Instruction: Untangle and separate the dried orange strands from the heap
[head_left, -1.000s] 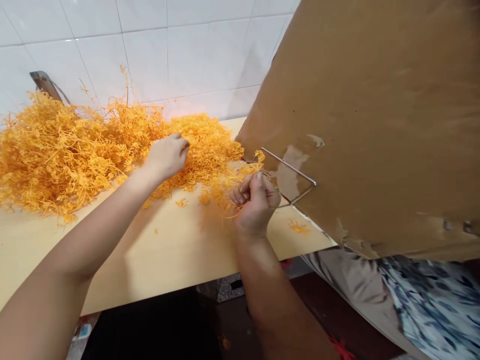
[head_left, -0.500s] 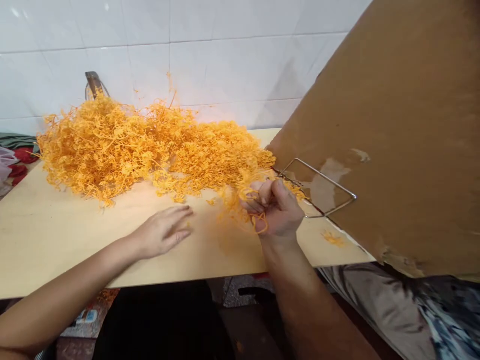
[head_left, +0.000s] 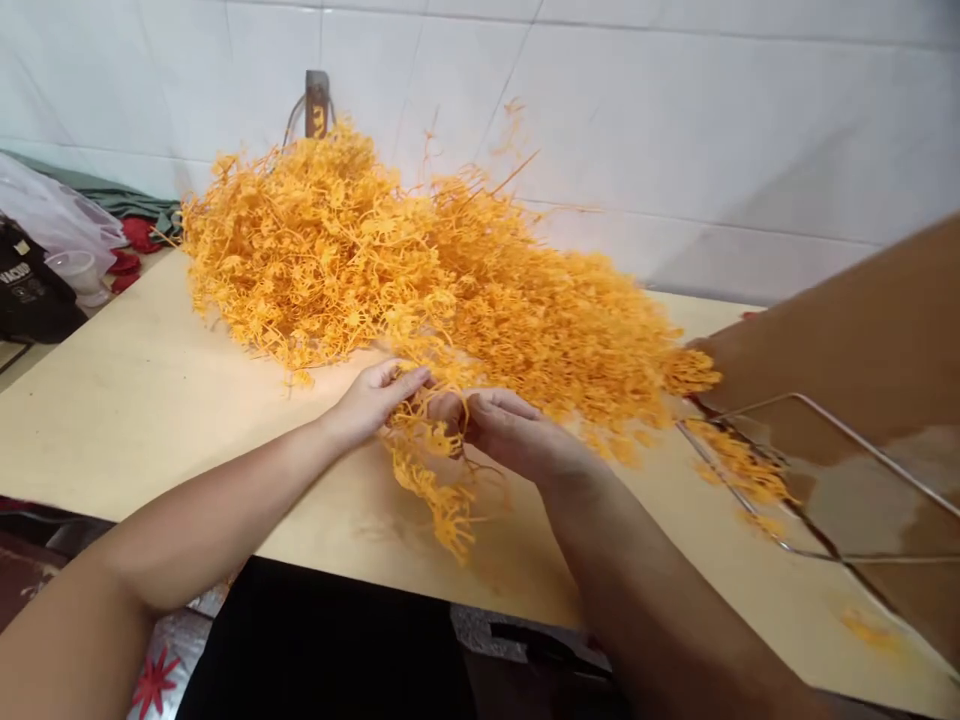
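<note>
A big heap of orange stringy strands (head_left: 420, 270) lies on the pale wooden table (head_left: 135, 400) against the white tiled wall. At the heap's near edge my left hand (head_left: 371, 400) and my right hand (head_left: 510, 435) meet. Both pinch a small bunch of orange strands (head_left: 439, 480), which hangs down between them over the table. My left fingers touch the top of the bunch, and my right fingers curl around it from the right.
A brown cardboard sheet (head_left: 862, 350) with a bent metal wire frame (head_left: 817, 480) stands at the right. Dark bags, a plastic cup (head_left: 71, 270) and red cloth lie at the far left. A metal-and-wood post (head_left: 316, 100) rises behind the heap.
The view has swung left. My right hand left the wire frame and came toward the middle with strands. My left hand rose from flat on the table and joined it on the bunch.
</note>
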